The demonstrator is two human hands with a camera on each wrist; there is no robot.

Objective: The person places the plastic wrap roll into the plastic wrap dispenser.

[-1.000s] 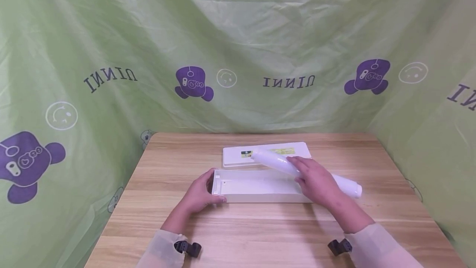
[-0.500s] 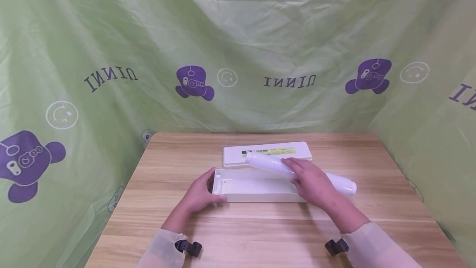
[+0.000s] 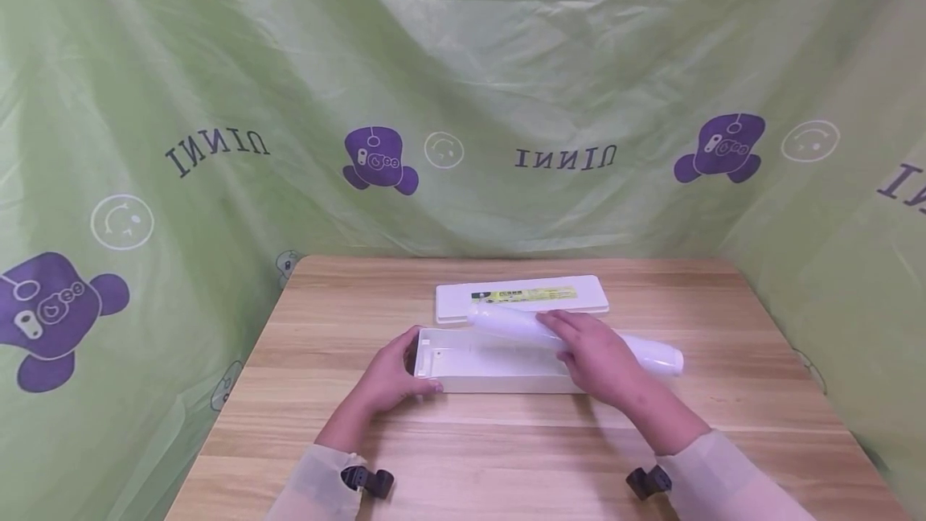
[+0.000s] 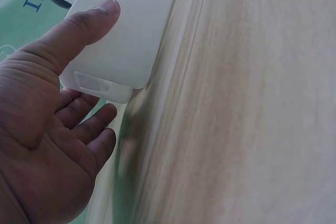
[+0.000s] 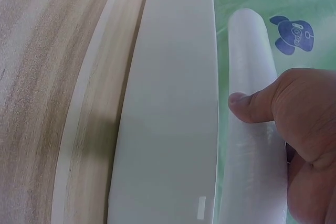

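A long white plastic box (image 3: pixel 499 385) with an open top lies across the middle of the table. My left hand (image 3: pixel 387 376) holds its left end, the thumb on the front wall and the fingers around the corner. Above the box my right hand (image 3: pixel 604 360) grips a white roll of cling film (image 3: pixel 506 323) near its middle. The roll slants, its left end farther back and its right end past the box. In the right wrist view the thumb lies across the roll (image 5: pixel 252 161), just beyond the box wall (image 5: pixel 165 103).
Behind the box lies a long white lid (image 3: pixel 452 304) bearing a green and yellow label. The wooden table (image 3: pixel 492 457) ends at a green printed curtain (image 3: pixel 477 215) at the back and sides.
My right hand has carried the cling film roll leftward, over the box, and the roll's right end has come left too. My left hand and the box have stayed in place.
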